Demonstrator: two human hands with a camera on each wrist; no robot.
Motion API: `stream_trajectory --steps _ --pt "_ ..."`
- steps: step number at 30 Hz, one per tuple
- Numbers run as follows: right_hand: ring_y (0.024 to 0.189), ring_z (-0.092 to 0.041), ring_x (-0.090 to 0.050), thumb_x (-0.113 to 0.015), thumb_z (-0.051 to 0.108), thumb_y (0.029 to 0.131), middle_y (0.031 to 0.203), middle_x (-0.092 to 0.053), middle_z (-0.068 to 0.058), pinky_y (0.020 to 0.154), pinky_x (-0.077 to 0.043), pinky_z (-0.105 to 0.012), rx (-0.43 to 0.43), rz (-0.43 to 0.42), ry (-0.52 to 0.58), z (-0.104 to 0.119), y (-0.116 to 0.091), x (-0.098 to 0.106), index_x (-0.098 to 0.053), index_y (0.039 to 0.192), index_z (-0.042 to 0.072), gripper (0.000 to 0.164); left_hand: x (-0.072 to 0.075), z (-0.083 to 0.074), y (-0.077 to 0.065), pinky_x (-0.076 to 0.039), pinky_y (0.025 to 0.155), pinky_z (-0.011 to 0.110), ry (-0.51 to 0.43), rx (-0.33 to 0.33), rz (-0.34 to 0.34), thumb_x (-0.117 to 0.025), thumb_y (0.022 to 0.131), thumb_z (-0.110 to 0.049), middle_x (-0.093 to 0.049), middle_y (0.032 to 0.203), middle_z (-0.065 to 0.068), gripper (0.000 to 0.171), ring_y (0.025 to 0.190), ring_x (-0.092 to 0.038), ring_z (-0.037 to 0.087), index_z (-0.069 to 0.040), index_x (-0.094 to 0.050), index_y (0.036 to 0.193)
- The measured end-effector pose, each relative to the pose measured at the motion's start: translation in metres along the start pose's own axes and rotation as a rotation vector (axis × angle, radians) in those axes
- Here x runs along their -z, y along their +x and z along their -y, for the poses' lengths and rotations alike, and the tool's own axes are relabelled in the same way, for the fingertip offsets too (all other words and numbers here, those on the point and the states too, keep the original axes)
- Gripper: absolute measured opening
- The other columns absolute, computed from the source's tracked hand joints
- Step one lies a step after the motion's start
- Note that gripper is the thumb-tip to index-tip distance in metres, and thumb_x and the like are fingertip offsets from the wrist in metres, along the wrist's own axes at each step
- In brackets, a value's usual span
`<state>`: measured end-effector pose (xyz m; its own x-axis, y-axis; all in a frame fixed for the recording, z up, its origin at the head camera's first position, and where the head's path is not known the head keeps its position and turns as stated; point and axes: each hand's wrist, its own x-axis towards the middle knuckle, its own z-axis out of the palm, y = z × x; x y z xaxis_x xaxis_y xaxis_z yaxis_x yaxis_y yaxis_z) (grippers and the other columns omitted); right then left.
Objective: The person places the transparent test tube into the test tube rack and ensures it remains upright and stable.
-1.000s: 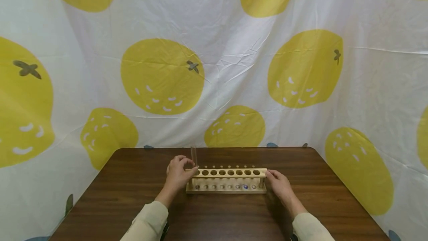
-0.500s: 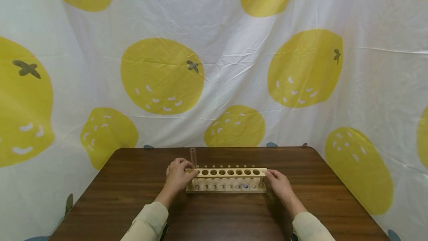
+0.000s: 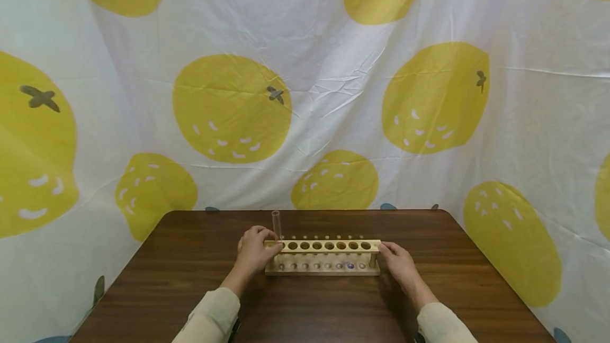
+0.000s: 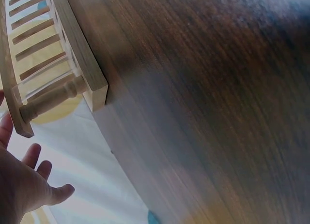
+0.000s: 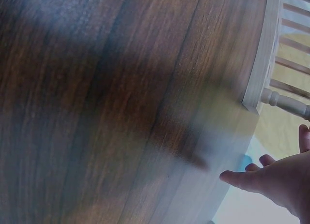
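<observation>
A wooden test tube rack point(image 3: 329, 247) stands on the table, with a row of round holes in its top board and a row of pegs behind. One clear test tube point(image 3: 276, 224) rises from its left end. In the left wrist view the tube's lower part point(image 4: 46, 74) shows beside the end post. My left hand point(image 3: 254, 250) grips the left end of the top board, thumb in front, close to the tube. Its fingertips are partly hidden. My right hand point(image 3: 397, 261) pinches the right end of the same board between thumb and fingers.
The dark wood-grain table point(image 3: 314, 311) spreads around the rack. A white curtain point(image 3: 329, 99) with large yellow lemons hangs behind and at both sides. A small blue spot shows on one recess in the rack's base point(image 3: 329, 273).
The test tube has gone from a slight lean to more upright, its top a little lower. My left fingers have come down slightly at the rack's end. The right hand stays put.
</observation>
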<state>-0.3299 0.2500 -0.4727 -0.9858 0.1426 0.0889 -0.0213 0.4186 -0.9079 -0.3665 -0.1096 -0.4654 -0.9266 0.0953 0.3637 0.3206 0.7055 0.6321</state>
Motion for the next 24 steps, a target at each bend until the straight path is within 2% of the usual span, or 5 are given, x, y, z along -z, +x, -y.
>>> stream_trajectory --steps 14,24 --pt "0.131 -0.049 -0.04 -0.046 0.02 0.106 0.138 -0.047 -0.035 0.109 -0.032 -0.058 0.005 -0.02 -0.007 0.0 0.002 0.002 -0.051 0.132 -0.014 0.044 0.003 0.003 0.001 -0.024 0.107 0.063 -0.007 -0.015 0.018 -0.072 0.089 -0.034 -0.053 0.131 0.016 0.027 0.128 -0.042 0.041 -0.012 -0.071 0.105" --pt "0.131 -0.049 -0.04 -0.047 0.023 0.106 0.14 -0.045 -0.035 0.108 -0.032 -0.058 -0.006 -0.006 -0.026 0.001 0.002 0.005 -0.049 0.134 -0.014 0.046 0.011 0.012 0.003 -0.027 0.104 0.063 0.025 0.003 -0.019 -0.072 0.089 -0.029 -0.055 0.129 0.016 0.022 0.126 -0.044 0.042 -0.013 -0.071 0.104"
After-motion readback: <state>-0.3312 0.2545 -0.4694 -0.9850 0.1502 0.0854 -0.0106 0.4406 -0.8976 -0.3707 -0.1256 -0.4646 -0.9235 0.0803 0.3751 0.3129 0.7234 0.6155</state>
